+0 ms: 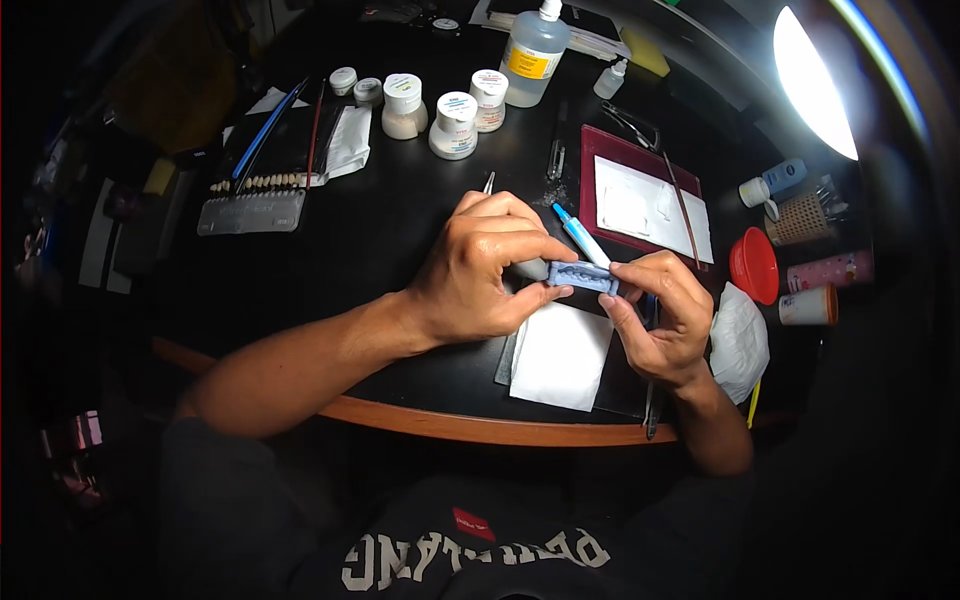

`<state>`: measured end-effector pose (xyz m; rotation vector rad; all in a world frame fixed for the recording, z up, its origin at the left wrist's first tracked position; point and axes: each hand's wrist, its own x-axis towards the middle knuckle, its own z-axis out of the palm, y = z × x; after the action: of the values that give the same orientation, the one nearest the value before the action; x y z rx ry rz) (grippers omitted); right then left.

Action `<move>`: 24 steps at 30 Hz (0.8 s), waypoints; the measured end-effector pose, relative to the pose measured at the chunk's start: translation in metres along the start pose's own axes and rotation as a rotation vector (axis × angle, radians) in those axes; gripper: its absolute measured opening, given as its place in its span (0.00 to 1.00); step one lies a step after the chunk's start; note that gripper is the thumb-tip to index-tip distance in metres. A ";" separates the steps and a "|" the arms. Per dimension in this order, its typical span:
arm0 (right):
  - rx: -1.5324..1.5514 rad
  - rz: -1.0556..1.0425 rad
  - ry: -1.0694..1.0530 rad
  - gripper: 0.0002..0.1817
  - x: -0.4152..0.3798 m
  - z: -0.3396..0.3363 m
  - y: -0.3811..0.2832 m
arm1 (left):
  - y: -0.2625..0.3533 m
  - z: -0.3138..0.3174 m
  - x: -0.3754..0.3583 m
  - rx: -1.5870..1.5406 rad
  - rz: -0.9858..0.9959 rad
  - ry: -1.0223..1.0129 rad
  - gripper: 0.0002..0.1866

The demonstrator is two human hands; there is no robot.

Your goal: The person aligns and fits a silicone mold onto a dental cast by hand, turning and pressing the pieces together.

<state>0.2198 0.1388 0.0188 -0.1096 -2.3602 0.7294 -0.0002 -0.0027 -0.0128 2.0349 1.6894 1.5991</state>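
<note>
Between both hands is a small blue-grey mold [584, 279], a narrow block with a rough hollow along its upward face. The thumb and index finger of my left hand [478, 262] pinch its left end. At the other end, my right hand [664, 312] grips it the same way. A white tissue [562, 357] lies on the table just below the mold. Behind it rests a blue-and-white tube or pen [580, 235] with a blue tip. The curled fingers of my left hand partly hide a pointed metal tool [489, 182].
Several white-lidded jars [454, 126] and a large bottle [535, 55] stand at the back. A tooth shade guide [250, 211] lies left. On the right are a maroon tray [612, 235], a red bowl [754, 266], crumpled tissue [738, 345] and a bright lamp [815, 85].
</note>
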 end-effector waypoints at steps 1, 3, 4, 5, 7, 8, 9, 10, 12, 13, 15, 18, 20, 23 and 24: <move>0.000 0.002 0.001 0.18 0.000 0.001 0.001 | 0.001 0.000 0.000 0.002 0.002 -0.012 0.16; 0.002 0.002 -0.003 0.18 -0.001 0.001 0.002 | 0.001 0.000 0.002 0.008 0.007 -0.016 0.16; 0.008 0.002 0.002 0.18 -0.001 0.000 0.001 | 0.001 0.000 0.003 0.012 0.017 -0.018 0.16; 0.016 -0.001 0.004 0.17 0.000 0.000 0.000 | 0.000 -0.001 0.003 0.017 0.026 -0.018 0.16; 0.030 -0.013 0.010 0.17 0.000 0.002 -0.001 | 0.000 -0.002 0.003 0.033 0.030 -0.024 0.16; 0.035 -0.020 0.015 0.17 0.000 0.003 0.000 | -0.001 -0.002 0.003 0.040 0.041 -0.023 0.16; 0.041 -0.022 0.021 0.17 -0.002 0.004 0.000 | -0.001 -0.002 0.003 0.045 0.051 -0.025 0.16; 0.043 -0.019 0.019 0.18 -0.003 0.004 0.000 | -0.002 -0.002 0.003 0.050 0.063 -0.030 0.16; 0.048 -0.015 0.023 0.18 -0.003 0.004 0.000 | -0.001 -0.003 0.003 0.058 0.077 -0.034 0.16; 0.044 -0.020 0.025 0.18 -0.003 0.003 0.001 | 0.000 -0.003 0.003 0.058 0.075 -0.036 0.16; 0.039 -0.028 0.029 0.18 -0.002 0.003 0.000 | 0.001 -0.004 0.004 0.056 0.073 -0.041 0.17; 0.026 -0.028 0.033 0.18 -0.002 0.001 -0.001 | 0.001 -0.002 0.003 0.045 0.066 -0.045 0.17; 0.022 -0.026 0.030 0.18 -0.002 0.001 -0.002 | 0.001 -0.002 0.002 0.043 0.057 -0.044 0.17; 0.028 -0.031 0.020 0.18 -0.002 0.002 -0.003 | 0.000 -0.002 0.002 0.056 0.073 -0.047 0.16; 0.034 -0.034 0.021 0.18 -0.002 0.003 -0.003 | 0.000 -0.002 0.001 0.054 0.068 -0.046 0.17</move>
<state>0.2203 0.1347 0.0173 -0.0618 -2.3226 0.7481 -0.0023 -0.0027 -0.0110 2.1601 1.6832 1.5286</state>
